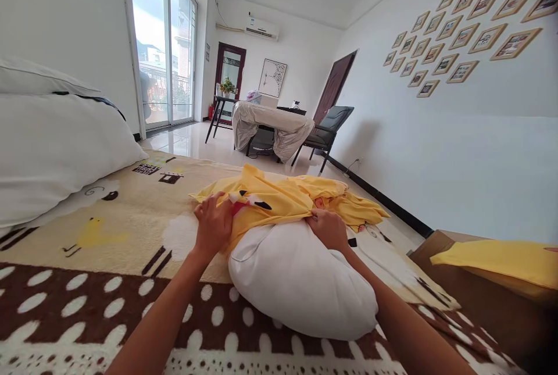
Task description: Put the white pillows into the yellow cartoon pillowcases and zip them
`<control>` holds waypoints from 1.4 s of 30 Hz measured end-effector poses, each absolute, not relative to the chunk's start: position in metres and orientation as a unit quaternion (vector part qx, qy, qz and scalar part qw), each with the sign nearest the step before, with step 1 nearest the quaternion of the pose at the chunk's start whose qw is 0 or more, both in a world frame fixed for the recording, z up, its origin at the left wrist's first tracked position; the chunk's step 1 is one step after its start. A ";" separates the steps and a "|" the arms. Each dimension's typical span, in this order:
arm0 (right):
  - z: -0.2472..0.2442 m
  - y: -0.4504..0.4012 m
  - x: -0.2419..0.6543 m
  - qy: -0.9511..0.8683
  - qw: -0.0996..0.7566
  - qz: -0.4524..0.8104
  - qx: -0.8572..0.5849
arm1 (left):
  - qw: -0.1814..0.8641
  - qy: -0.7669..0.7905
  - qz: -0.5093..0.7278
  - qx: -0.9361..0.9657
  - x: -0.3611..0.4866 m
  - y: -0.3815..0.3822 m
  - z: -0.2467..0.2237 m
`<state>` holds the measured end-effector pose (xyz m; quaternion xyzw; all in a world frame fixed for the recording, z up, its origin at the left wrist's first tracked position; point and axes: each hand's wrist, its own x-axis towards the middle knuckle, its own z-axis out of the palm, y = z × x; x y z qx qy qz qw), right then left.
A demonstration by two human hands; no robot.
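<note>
Grip of left hand (213, 222) and right hand (328, 228) pinches yellow cloth (285, 199) at the white pillow (300, 285).

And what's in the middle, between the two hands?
In the head view, yellow cloth lies between the left hand and the right hand, with the far end of a white pillow right at its near edge.

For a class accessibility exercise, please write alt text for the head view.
A person's left hand and right hand hold yellow cloth at the far end of a white pillow, which lies on a patterned blanket. Beyond stand a draped table and dark chair.
</note>
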<state>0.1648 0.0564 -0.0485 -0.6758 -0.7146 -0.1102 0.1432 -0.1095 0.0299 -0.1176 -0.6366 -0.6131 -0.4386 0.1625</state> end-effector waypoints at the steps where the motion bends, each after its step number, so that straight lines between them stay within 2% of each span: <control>1: -0.048 0.056 0.165 -0.714 0.143 -0.110 -0.676 | 0.184 -0.633 -0.449 -0.603 -0.115 0.031 -0.118; 4: -0.048 0.056 0.165 -0.714 0.143 -0.107 -0.677 | 0.197 -0.620 -0.501 -0.570 -0.126 0.023 -0.107; 7: -0.047 0.057 0.167 -0.714 0.142 -0.103 -0.678 | 0.123 -0.526 -0.506 -0.672 -0.115 0.001 -0.083; 11: -0.047 0.055 0.166 -0.715 0.141 -0.102 -0.677 | 0.024 -0.500 -0.412 -0.761 -0.074 -0.023 -0.062; 16: -0.045 0.043 0.151 -0.721 0.125 -0.115 -0.672 | 0.023 -0.619 -0.245 -0.746 -0.047 -0.023 -0.075; 18: -0.043 0.039 0.144 -0.726 0.121 -0.123 -0.666 | 0.028 -0.638 -0.224 -0.736 -0.046 -0.020 -0.082; 27: -0.040 0.039 0.132 -0.719 0.090 -0.130 -0.677 | -0.137 -0.604 -0.421 -0.663 -0.050 -0.026 -0.060; 30: -0.041 0.040 0.134 -0.716 0.087 -0.131 -0.680 | -0.103 -0.567 -0.412 -0.705 -0.037 -0.039 -0.059; 35: -0.047 0.044 0.152 -0.697 0.100 -0.133 -0.697 | 0.039 -0.543 -0.251 -0.801 -0.011 -0.060 -0.069; 42: -0.052 0.052 0.176 -0.675 0.162 -0.105 -0.712 | 0.000 -0.526 -0.166 -0.834 -0.050 -0.065 -0.046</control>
